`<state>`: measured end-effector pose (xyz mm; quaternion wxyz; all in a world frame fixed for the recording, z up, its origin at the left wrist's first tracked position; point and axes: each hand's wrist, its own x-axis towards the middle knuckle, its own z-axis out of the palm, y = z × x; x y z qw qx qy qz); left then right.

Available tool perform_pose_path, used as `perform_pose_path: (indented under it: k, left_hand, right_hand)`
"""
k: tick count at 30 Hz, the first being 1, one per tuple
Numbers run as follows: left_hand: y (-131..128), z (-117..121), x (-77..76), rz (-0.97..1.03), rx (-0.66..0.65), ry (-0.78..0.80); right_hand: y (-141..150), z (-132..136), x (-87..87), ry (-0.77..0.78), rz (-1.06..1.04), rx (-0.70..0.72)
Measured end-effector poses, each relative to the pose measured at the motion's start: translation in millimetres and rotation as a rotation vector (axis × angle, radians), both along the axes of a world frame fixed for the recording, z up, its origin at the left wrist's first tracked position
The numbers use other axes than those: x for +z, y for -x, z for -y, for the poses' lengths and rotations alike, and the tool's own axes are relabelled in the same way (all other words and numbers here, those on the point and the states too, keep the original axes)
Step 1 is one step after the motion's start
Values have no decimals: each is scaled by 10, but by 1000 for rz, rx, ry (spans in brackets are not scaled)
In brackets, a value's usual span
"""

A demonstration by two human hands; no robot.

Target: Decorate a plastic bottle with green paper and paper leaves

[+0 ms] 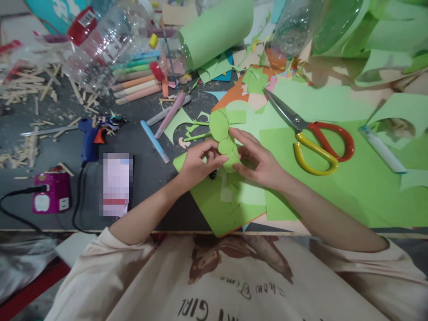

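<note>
Gently, left hand (197, 164): pinches the green paper cutout (219, 126).
Right hand (262, 164): holds its opposite edge.
Grip: light, even pressure should avoid creases.

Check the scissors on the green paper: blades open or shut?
Shut. The blades of the scissors lie together, tapering to a single point, and the red and yellow handle loops sit close side by side.

Your bright-green paper cutout (226, 146) has rounded lobes joined in a row, held over paper near the surface's (187, 214) front edge, around its middle.
</note>
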<state>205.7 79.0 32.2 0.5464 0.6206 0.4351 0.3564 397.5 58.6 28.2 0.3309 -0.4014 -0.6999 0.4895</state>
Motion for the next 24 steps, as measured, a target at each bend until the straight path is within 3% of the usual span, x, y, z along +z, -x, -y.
perform_pose_path:
  k: [4, 7, 12, 14, 18, 21, 24]
  left_hand:
    - [0, 92, 50, -71, -50, -56]
    - [-10, 148, 44, -75, -4, 15]
    - [-49, 111, 17, 48, 125, 274]
    - [-64, 78, 4, 152, 148, 276]
    - [-79, 57, -22, 264, 175, 266]
    - [-79, 74, -44, 282, 193, 254]
    - [-83, 87, -56, 269, 199, 247]
  right_hand:
    - [48, 31, 41, -70, 1, 14]
    - [39, 35, 96, -85, 17, 13]
    - [-169, -46, 317, -76, 161, -260]
    - [-335, -46, 451, -99, 345, -320]
    - [-752, 103, 654, -169, 963, -327]
    - [-1013, 255, 626, -93, 1129, -430]
    - [-1131, 327, 480, -55, 1217, -371]
